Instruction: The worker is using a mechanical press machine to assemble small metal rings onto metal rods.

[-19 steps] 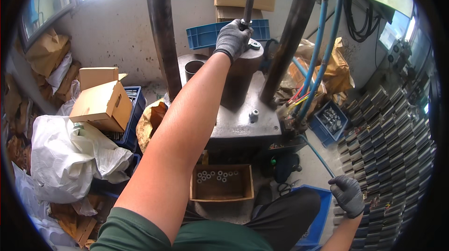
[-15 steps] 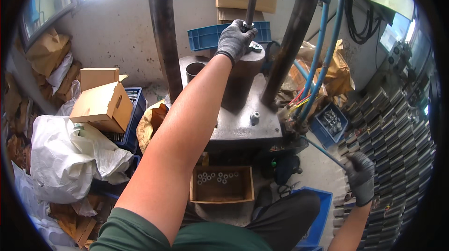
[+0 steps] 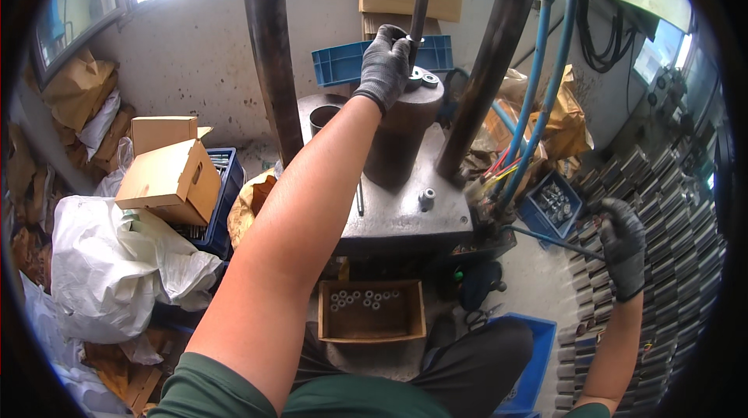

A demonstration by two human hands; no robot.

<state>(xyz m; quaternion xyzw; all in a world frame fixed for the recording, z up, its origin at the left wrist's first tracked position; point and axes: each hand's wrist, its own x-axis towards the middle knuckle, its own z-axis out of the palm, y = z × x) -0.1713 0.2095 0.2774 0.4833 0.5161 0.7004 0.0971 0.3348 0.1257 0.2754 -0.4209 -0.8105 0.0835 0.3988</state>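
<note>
My left hand (image 3: 386,63), in a grey glove, is up at the press, its fingers curled beside the dark vertical rod (image 3: 421,1). A bright ring (image 3: 414,39) sits low on the rod, close to my fingertips; what the fingers hold, if anything, is hidden. Just below, two small metal bushings, one of them a ring-shaped bushing (image 3: 429,80), lie on top of the thick steel cylinder (image 3: 397,141). My right hand (image 3: 624,250), also gloved, is closed around the end of a long blue lever (image 3: 555,242). Another small bushing (image 3: 426,199) stands on the press's metal bed (image 3: 389,219).
Dark posts (image 3: 269,59) flank the rod. A wooden box (image 3: 372,336) with several rings lies below the bed. Blue bins, one with metal parts (image 3: 553,204), stand right. Stacked metal pieces (image 3: 662,285) crowd the far right; cartons (image 3: 167,176) and white sacking (image 3: 101,262) fill the left.
My right hand and the lever end have moved up and to the right. My left hand has shifted slightly left and up; two bushings on the cylinder top now show.
</note>
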